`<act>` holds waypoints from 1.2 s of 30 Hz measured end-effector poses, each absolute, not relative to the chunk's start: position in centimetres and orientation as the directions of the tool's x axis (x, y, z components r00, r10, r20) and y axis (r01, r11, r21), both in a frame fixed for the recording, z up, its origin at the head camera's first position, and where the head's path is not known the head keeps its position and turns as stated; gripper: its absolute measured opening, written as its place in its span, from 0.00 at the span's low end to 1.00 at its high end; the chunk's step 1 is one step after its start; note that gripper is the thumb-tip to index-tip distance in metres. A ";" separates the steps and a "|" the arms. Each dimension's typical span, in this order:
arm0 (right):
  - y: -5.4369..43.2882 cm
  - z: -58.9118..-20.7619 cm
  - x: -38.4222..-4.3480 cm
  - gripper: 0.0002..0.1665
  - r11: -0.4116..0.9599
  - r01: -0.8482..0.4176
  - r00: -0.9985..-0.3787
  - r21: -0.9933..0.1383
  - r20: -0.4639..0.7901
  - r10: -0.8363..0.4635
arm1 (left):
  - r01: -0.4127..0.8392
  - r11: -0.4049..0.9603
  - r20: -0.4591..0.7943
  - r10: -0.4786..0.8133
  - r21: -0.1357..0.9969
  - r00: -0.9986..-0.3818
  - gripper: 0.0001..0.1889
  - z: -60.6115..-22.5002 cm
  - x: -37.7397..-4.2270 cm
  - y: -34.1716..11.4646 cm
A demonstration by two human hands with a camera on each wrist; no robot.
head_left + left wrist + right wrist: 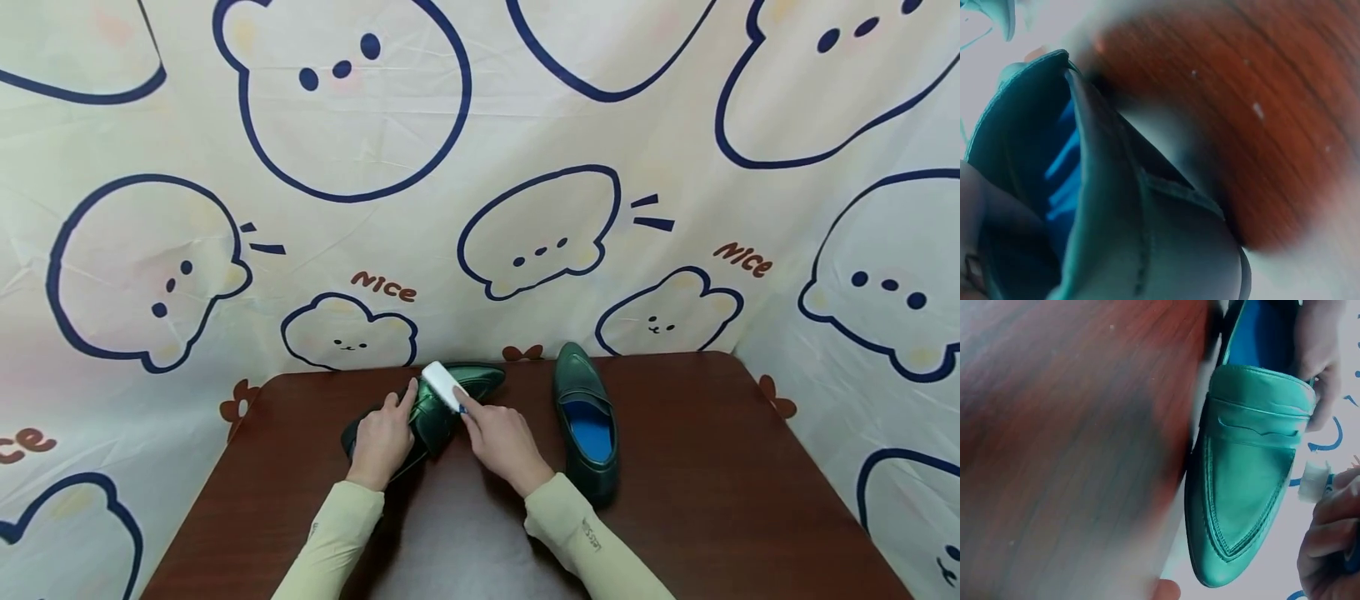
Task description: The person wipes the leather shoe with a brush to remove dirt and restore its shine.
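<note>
A dark green loafer (483, 379) lies turned at the back of the table, its toe pointing right. My left hand (381, 442) grips it round the opening; in the left wrist view a finger reaches inside over the blue insole (1063, 169). The right hand (506, 437) holds a white brush (441, 383) with a bit of blue on it, over the loafer's upper. From the right wrist, the brush's pale end (1314, 481) shows close beside the loafer's side, and the strap and stitched toe (1250, 494) are in plain sight.
The matching green loafer (581, 375), blue inside, stands upright to the right of my right hand, toe toward the back. Under everything is a dark brown wooden table (697, 467). A white cloth with cartoon bears (540, 133) hangs close behind the table and along both sides.
</note>
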State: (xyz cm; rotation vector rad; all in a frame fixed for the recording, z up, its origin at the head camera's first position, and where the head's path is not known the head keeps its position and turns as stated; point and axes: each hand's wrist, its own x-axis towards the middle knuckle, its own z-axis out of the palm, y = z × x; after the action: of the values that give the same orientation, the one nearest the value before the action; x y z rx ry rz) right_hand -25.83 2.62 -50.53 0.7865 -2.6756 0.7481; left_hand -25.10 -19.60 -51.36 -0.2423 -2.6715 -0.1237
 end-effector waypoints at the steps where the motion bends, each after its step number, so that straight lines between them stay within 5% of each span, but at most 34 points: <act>1: 2.4 -50.6 -25.9 0.29 0.719 -0.573 -0.815 -0.393 0.368 -0.448 | 0.189 0.981 0.441 0.149 0.048 -0.885 0.36 -51.4 -25.1 -19.6; 5: 2.3 -50.8 -26.1 0.29 0.756 -0.558 -0.819 -0.343 0.371 -0.437 | 0.198 0.979 0.423 0.159 0.050 -0.892 0.36 -51.2 -25.2 -19.6; 16: 3.6 -50.7 -26.6 0.28 0.881 -0.299 -0.914 -0.366 0.376 -0.154 | 0.185 0.980 0.352 0.150 0.070 -0.924 0.36 -49.7 -25.4 -21.0; 28: 4.3 -50.3 -26.7 0.28 0.808 -0.278 -0.941 -0.519 0.318 -0.120 | 0.213 0.972 0.347 0.169 0.093 -0.922 0.37 -50.2 -25.8 -20.1; 36: 3.4 -50.5 -26.5 0.28 0.755 -0.444 -0.892 -0.482 0.316 -0.323 | 0.192 0.975 0.352 0.142 0.111 -0.925 0.35 -50.6 -25.7 -20.0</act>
State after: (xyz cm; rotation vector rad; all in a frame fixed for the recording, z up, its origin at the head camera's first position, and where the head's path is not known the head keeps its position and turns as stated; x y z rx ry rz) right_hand -26.50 3.35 -50.53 0.6066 -2.7400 0.8324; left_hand -25.67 -20.01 -50.61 -0.2415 -2.7744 -0.2033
